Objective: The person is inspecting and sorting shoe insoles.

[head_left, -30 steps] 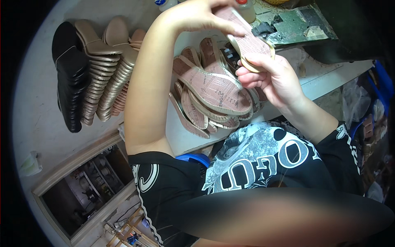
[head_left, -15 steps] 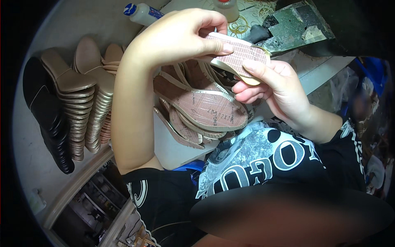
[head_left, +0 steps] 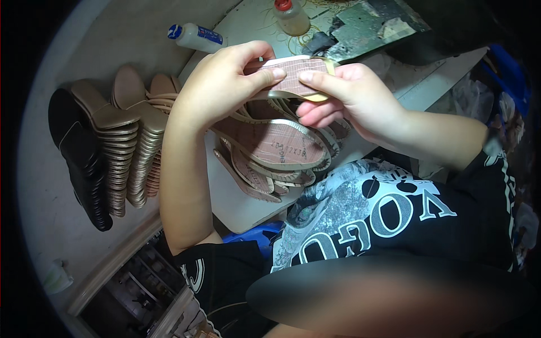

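Between my two hands is a shoe insole (head_left: 288, 79), its pinkish grid-patterned face up and a pale strip along its edges. My left hand (head_left: 239, 73) grips one end, thumb on top and fingers beneath. At the other end, by a yellowish edge, my right hand (head_left: 346, 93) pinches it with the thumb pressed on the patterned face. Just below lies a heap of similar insoles (head_left: 276, 141), with pinkish faces and pleated pale rims. My left forearm and the held insole hide part of that heap.
Stacks of black insoles (head_left: 73, 141), bronze insoles (head_left: 110, 121) and gold insoles (head_left: 143, 135) stand at left. Farther back are a white bottle with a blue cap (head_left: 194, 37), a red-capped bottle (head_left: 293, 21) and a worn green board (head_left: 375, 31). Clear plastic bags (head_left: 468, 101) lie at right.
Both hands have moved left with the insole, and the right thumb has slid closer to the left one. The view has shifted slightly.
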Action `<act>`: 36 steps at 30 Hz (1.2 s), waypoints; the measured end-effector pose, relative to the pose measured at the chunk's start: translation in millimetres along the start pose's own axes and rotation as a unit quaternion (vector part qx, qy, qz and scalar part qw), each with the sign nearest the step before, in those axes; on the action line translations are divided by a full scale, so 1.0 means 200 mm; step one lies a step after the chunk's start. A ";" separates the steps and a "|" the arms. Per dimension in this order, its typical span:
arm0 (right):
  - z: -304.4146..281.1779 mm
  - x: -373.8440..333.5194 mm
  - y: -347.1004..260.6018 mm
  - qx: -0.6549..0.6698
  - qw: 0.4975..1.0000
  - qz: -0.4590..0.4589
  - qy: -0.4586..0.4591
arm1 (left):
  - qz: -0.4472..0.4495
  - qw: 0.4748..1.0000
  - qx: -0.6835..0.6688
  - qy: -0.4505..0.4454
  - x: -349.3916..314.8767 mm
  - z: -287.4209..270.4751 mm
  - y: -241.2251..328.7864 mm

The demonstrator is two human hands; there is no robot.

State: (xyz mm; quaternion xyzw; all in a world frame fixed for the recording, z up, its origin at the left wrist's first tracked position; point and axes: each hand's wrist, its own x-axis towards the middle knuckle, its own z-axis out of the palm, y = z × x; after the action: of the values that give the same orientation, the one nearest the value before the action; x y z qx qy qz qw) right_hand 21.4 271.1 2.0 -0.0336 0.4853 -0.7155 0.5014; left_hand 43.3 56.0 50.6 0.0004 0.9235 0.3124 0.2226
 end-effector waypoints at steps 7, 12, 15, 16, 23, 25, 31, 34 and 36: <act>-0.02 0.05 0.03 0.082 0.996 -0.003 -0.044 | -0.046 0.978 -0.190 -0.074 0.04 -0.03 -0.04; -0.04 0.04 0.05 0.120 0.988 -0.024 -0.096 | -0.060 0.978 -0.186 -0.076 0.05 -0.04 -0.02; -0.04 0.04 0.07 0.115 0.988 -0.033 -0.101 | -0.047 0.975 -0.197 -0.090 0.07 -0.06 -0.03; -0.04 0.05 0.07 0.116 0.988 -0.033 -0.100 | -0.047 0.975 -0.197 -0.091 0.08 -0.07 -0.04; 0.00 0.02 0.02 0.123 0.991 -0.006 -0.059 | -0.050 0.965 -0.224 -0.131 0.07 -0.08 -0.05; 0.00 0.01 0.01 0.123 0.991 0.003 -0.054 | -0.044 0.967 -0.231 -0.094 0.04 -0.04 -0.07; -0.02 0.02 -0.04 0.082 0.995 0.019 -0.054 | -0.084 0.970 -0.220 -0.064 -0.02 0.02 -0.04; -0.03 0.04 -0.04 0.066 0.996 0.029 -0.060 | -0.089 0.974 -0.201 -0.055 -0.04 0.04 -0.03; -0.03 0.05 -0.03 0.068 0.996 0.023 -0.058 | -0.096 0.976 -0.189 -0.053 -0.05 0.05 -0.01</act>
State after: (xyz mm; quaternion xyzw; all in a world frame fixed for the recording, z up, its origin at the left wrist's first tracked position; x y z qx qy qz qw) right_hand 8.1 267.5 -1.6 -0.0296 0.4067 -0.7320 0.5458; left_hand 56.1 58.7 46.9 -0.1139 0.8304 0.4583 0.2958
